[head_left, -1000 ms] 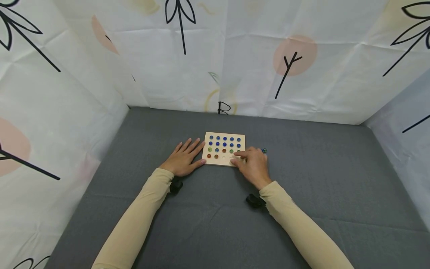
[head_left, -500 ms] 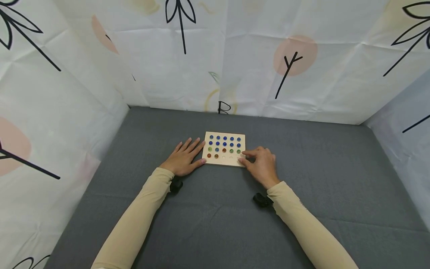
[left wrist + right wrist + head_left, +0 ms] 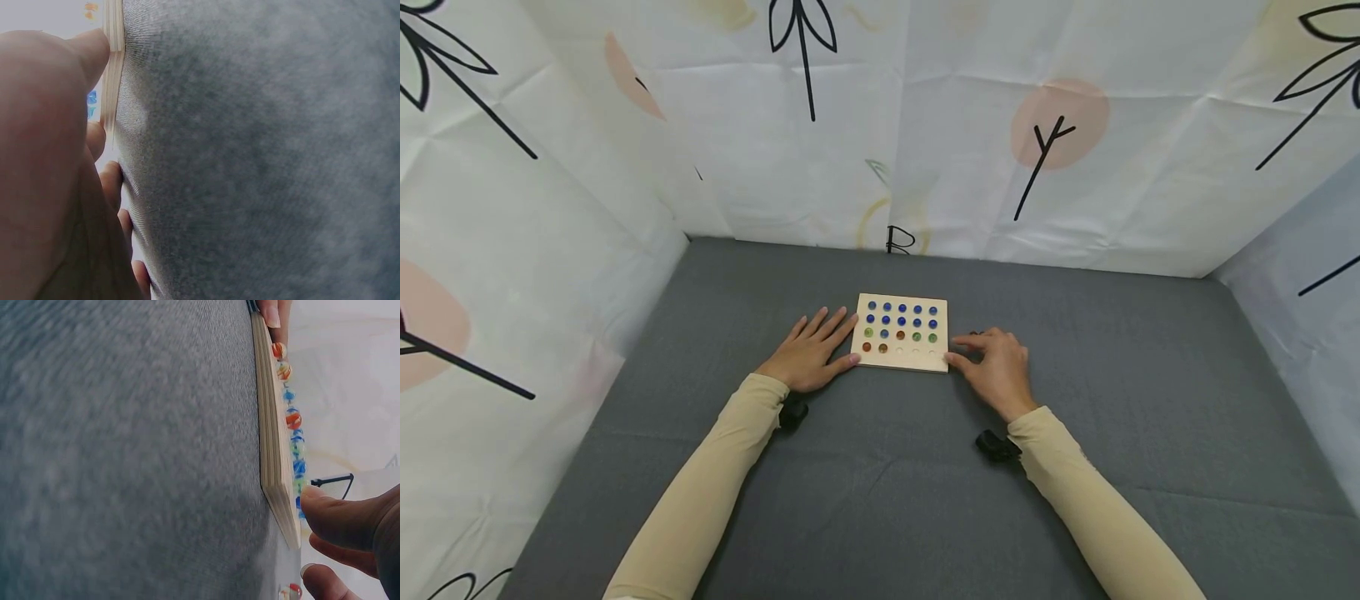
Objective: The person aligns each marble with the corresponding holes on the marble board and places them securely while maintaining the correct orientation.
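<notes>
A pale wooden board lies flat with glass marbles seated in its rows of hollows. Two rows are blue, one is mixed, and two reddish marbles start the nearest row, beside three bare hollows. My left hand lies palm down, fingers spread, thumb and index fingertip at the board's left edge. Just off the right edge, my right hand has thumb and index finger apart, holding nothing. In the right wrist view, a red-and-white marble sits on the cloth close to the index fingertip.
Grey cloth covers the table around the board. White printed fabric stands as walls at the back and both sides. Each wrist carries a small black camera, the right one hanging below the sleeve.
My right hand has moved right, from over the board's lower right corner to beside it, uncovering hollows and a green marble. A marble seen right of that hand is now hidden. The left hand stays put.
</notes>
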The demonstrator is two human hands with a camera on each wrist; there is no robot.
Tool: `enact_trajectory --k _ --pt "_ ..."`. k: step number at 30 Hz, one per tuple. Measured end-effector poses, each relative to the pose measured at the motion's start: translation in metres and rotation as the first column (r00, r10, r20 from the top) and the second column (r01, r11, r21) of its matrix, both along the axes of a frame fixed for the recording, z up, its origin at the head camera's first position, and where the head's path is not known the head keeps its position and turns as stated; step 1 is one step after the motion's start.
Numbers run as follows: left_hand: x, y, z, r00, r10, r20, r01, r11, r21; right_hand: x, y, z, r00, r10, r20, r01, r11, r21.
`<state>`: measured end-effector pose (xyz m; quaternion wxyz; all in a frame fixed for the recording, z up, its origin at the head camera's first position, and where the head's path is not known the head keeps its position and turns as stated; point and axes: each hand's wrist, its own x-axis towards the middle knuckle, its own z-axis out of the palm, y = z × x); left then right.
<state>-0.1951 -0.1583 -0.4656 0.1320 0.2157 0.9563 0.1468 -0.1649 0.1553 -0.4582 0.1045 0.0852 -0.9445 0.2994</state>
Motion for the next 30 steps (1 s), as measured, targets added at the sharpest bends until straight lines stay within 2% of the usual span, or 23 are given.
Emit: enact_trajectory --k 9,24,30 --pt "0.002 0.001 0.007 1.0 0.003 0.008 -0.003 1.0 -0.016 -0.002 0.013 0.001 0.999 -0.034 0.0 0.034 0.999 -0.023" --pt "0.002 0.001 0.008 1.0 -0.004 0.004 0.004 1.0 0.01 -0.011 0.035 -0.001 0.996 -0.087 0.006 0.087 0.996 -0.022" --pt "0.002 0.001 0.007 1.0 -0.001 0.004 0.001 1.0 -0.007 -0.016 0.045 -0.001 0.996 -0.091 -0.009 0.091 0.996 -0.013"
